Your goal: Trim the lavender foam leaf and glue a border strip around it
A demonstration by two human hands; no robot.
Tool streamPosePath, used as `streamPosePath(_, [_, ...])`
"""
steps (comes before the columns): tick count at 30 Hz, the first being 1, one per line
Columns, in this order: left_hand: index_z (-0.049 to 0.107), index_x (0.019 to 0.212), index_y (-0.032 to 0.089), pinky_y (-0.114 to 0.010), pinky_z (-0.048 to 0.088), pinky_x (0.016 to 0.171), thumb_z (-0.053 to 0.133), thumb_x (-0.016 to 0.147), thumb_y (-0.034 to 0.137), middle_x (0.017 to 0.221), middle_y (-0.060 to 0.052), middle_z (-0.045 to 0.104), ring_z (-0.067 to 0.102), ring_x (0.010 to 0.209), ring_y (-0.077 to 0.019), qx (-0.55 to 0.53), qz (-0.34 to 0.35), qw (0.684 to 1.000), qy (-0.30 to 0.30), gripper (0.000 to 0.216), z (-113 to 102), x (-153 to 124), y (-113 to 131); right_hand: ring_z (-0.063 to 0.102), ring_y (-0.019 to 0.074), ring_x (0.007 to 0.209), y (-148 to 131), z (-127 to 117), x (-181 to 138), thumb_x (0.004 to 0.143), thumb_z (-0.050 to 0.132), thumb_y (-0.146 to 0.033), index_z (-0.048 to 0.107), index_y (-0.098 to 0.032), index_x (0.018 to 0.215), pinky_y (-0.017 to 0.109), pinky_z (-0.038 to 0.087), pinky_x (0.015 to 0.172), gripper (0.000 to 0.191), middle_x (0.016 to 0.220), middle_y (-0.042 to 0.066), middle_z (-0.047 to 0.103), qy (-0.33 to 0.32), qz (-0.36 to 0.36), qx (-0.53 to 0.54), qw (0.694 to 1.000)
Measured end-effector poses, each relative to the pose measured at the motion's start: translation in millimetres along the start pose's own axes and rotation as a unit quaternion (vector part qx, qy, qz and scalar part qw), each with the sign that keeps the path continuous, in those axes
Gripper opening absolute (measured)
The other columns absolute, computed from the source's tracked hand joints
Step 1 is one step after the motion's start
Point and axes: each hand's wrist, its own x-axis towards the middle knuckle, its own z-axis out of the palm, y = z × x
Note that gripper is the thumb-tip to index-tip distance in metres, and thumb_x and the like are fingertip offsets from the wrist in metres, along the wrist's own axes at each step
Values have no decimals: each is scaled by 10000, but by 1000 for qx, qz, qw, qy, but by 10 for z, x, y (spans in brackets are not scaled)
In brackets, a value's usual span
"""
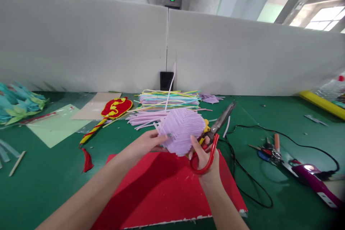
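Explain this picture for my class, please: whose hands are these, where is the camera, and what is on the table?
There is no machine here: the left hand and right hand are a person's own, bare. The single picture comes from a camera worn on that person's head, looking forward and down. Both hold a lilac piece; the right also holds scissors. Below them, a red sheet lies on the green table. Behind them are coloured strips, and to the left a red and yellow fan-shaped piece. To the right lie keys and a purple tool.
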Motion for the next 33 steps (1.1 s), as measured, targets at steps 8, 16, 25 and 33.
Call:
streamPosePath(8, [671, 867, 152, -255, 540, 724, 706, 715, 222, 913, -60, 721, 669, 764, -154, -174, 59, 981, 64, 171, 92, 24, -81, 428, 100, 282, 8, 18, 14, 672, 701, -462, 584, -132, 853, 210, 297, 330, 395, 360, -47, 517, -22, 17, 17, 999])
streamPosePath(16, [670, 916, 155, -238, 538, 734, 691, 713, 158, 953, -54, 717, 670, 790, -151, -199, 63, 977, 47, 204, 163, 8, -74, 421, 96, 296, 38, -2, -8, 700, 676, -464, 577, -124, 863, 207, 308, 338, 390, 339, -54, 492, -81, 16, -59, 995])
streamPosePath(25, [614, 1136, 168, -264, 513, 767, 729, 671, 165, 1018, -83, 705, 666, 871, -198, -189, 62, 980, 24, 479, 232, -15, -90, 429, 92, 298, -18, 16, -41, 627, 723, -480, 530, -163, 673, 205, 311, 324, 374, 366, -49, 491, -78, 7, -77, 994])
streamPosePath(33, [559, 1222, 208, -337, 491, 851, 717, 705, 215, 1103, -95, 674, 637, 979, -238, -172, 84, 981, -18, 540, 252, -35, -108, 449, 103, 325, -30, 17, -40, 634, 720, -478, 565, -153, 729, 220, 343, 347, 373, 390, -44, 507, -72, -2, -82, 994])
